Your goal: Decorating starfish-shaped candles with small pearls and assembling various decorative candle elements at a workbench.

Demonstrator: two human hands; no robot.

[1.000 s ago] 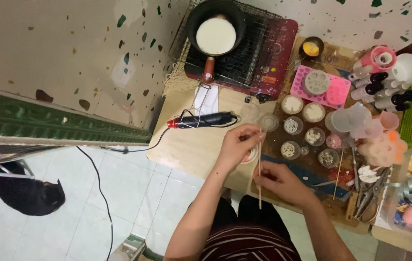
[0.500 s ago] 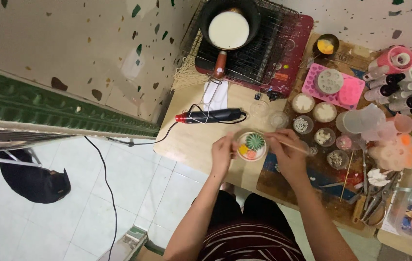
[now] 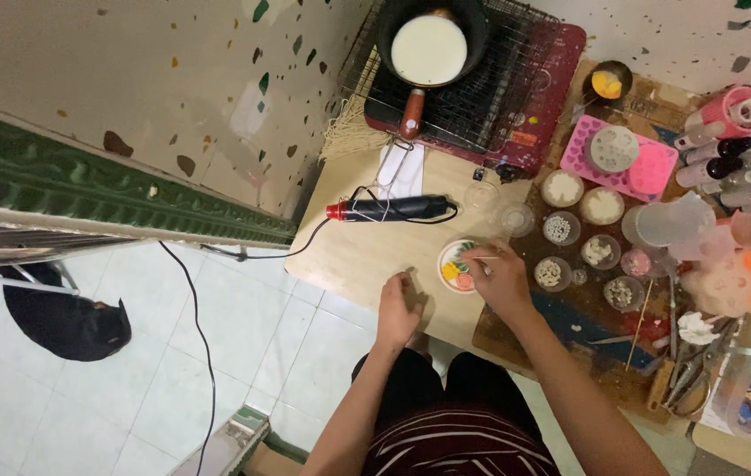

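Observation:
A small round dish (image 3: 456,263) with green, yellow and pink pieces inside sits on the low wooden table (image 3: 358,256). My right hand (image 3: 500,280) rests just right of the dish and pinches a thin wooden stick (image 3: 479,258) whose tip lies over it. My left hand (image 3: 399,308) lies on the table's near edge, left of the dish, fingers curled loosely and holding nothing that I can see.
A black heat tool (image 3: 393,209) with a red tip and cord lies behind the dish. A pan of white liquid (image 3: 428,48) stands on a wire rack. Several small bowls (image 3: 582,238), a pink mould (image 3: 622,154), bottles and tools crowd the right side.
My left hand let go of the dish and drew back to the table's near edge. My right hand now holds the stick low over the dish.

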